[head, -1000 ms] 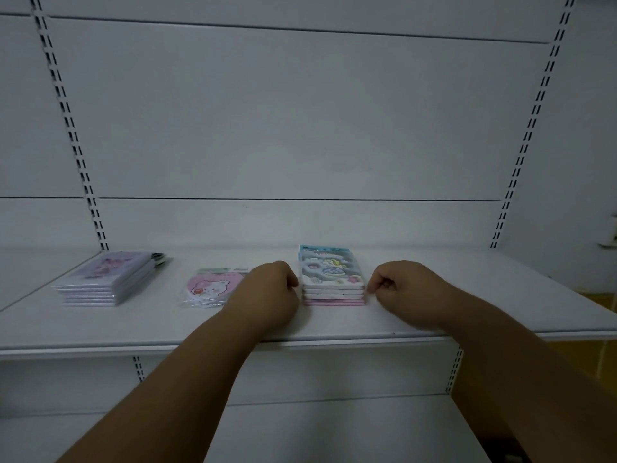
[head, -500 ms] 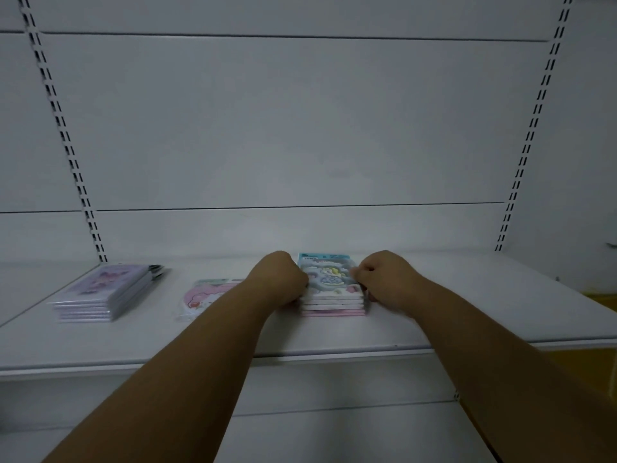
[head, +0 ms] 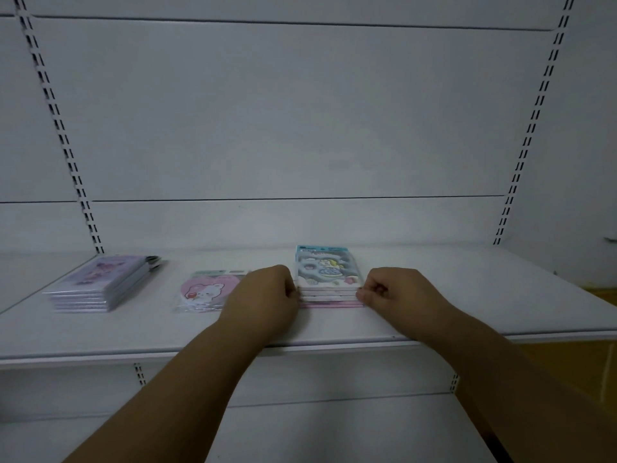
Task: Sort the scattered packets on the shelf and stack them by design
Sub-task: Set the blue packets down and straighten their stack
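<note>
A stack of several blue-topped cartoon packets (head: 329,270) lies in the middle of the white shelf (head: 434,315). My left hand (head: 263,297), fingers curled, rests against the stack's left front edge. My right hand (head: 397,292), also curled, pinches the stack's right front corner with its fingertips. A pink bear packet (head: 205,290) lies flat just left of my left hand, partly hidden by it. Farther left sits a neat pile of purple packets (head: 100,284).
The shelf's front edge (head: 300,349) runs under my forearms, with a lower shelf (head: 334,429) below. Slotted uprights (head: 63,135) stand at the back left and right of the white back panel. Bare shelf surface stretches right of the blue stack.
Both hands slid back from the middle of the blue stack's sides to its front corners. The stack sits squared between them. The camera shifted slightly.
</note>
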A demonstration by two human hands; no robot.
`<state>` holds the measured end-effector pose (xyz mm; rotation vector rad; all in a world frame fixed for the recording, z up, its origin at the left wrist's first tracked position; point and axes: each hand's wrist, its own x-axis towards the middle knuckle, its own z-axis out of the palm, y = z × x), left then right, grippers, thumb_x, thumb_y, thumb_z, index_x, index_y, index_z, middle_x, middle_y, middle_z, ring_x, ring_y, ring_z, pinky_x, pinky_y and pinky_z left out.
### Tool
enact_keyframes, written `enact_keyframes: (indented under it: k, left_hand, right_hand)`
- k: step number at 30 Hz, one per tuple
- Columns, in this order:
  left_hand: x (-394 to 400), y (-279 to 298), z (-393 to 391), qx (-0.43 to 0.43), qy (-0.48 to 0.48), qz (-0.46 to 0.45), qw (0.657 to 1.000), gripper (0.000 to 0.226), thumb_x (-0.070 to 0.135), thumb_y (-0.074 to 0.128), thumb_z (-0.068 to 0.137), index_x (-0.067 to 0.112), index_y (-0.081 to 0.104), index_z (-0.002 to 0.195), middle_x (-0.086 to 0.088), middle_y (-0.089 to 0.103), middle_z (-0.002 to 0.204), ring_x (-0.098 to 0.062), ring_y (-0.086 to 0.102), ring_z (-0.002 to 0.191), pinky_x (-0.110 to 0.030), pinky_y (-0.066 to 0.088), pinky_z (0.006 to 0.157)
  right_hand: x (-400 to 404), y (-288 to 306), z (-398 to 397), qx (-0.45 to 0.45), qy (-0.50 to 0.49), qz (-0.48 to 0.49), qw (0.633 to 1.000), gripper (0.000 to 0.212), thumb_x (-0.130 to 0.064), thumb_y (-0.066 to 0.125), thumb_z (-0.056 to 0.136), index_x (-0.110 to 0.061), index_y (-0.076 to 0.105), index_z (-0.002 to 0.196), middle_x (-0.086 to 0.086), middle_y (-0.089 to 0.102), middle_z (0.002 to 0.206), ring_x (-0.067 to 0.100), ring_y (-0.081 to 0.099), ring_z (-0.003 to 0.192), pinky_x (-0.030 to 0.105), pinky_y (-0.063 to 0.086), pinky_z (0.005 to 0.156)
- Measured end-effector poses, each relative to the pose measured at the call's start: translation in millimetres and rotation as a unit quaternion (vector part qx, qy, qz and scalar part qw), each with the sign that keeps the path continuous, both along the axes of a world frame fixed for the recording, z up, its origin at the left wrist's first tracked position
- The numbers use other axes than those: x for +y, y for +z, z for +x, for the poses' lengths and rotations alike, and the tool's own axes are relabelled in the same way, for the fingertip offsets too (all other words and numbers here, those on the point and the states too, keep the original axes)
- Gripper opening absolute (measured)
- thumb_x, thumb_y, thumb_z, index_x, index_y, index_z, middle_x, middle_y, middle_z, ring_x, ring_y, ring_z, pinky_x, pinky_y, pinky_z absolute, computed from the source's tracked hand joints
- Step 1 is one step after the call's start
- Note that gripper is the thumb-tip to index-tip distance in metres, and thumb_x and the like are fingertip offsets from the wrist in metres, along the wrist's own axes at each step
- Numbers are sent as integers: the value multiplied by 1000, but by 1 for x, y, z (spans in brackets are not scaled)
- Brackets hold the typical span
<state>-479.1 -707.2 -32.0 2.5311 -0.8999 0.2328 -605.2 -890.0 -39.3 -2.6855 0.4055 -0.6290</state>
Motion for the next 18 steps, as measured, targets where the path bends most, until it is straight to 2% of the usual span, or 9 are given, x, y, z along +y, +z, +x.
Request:
enact_keyframes:
  k: [3, 6, 9, 14, 18]
  left_hand:
    - [2, -5, -2, -23, -12, -14, 1000, 12, 29, 54, 94, 20, 62, 93, 3, 65, 90, -15, 58, 84, -29, 49, 75]
    - [4, -7, -3, -28, -18, -16, 999, 14, 35, 58, 92, 22, 62, 92, 4, 65, 91, -14, 58, 84, -27, 48, 73]
    - [3, -8, -2, -19, -17, -15, 1000, 9, 30, 59, 92, 22, 62, 95, 3, 65, 97, -14, 58, 87, -26, 46, 74]
    - [2, -10, -3, -13, -6, -26, 1000, 11, 32, 59, 92, 22, 62, 95, 2, 64, 97, -14, 57, 85, -27, 45, 72]
    - [1, -10, -3, -24, -12, -14, 1000, 17, 35, 58, 93, 20, 66, 95, 2, 64, 97, -14, 56, 83, -26, 44, 71]
  right_hand:
    - [-3, -3, -1, -5, 2, -6, 1000, 22, -34, 61, 91, -14, 65, 83, -3, 62, 75, 13, 55, 72, 22, 38, 60]
    - [-3, -5, -2, -14, 5, -7, 1000, 21, -34, 61, 91, -15, 66, 82, -5, 62, 73, 9, 54, 69, 23, 38, 59]
    - [-3, -6, -3, -22, 6, -6, 1000, 20, -32, 62, 90, -15, 66, 81, -7, 59, 69, 7, 52, 66, 21, 36, 58]
    - [-1, -5, -2, -8, -9, -9, 1000, 22, -35, 63, 89, -15, 68, 82, -2, 64, 76, 15, 57, 73, 28, 42, 65]
    - [-2, -5, -2, -1, -4, -13, 1000, 22, -34, 63, 89, -14, 69, 83, -2, 63, 76, 14, 57, 74, 27, 41, 65]
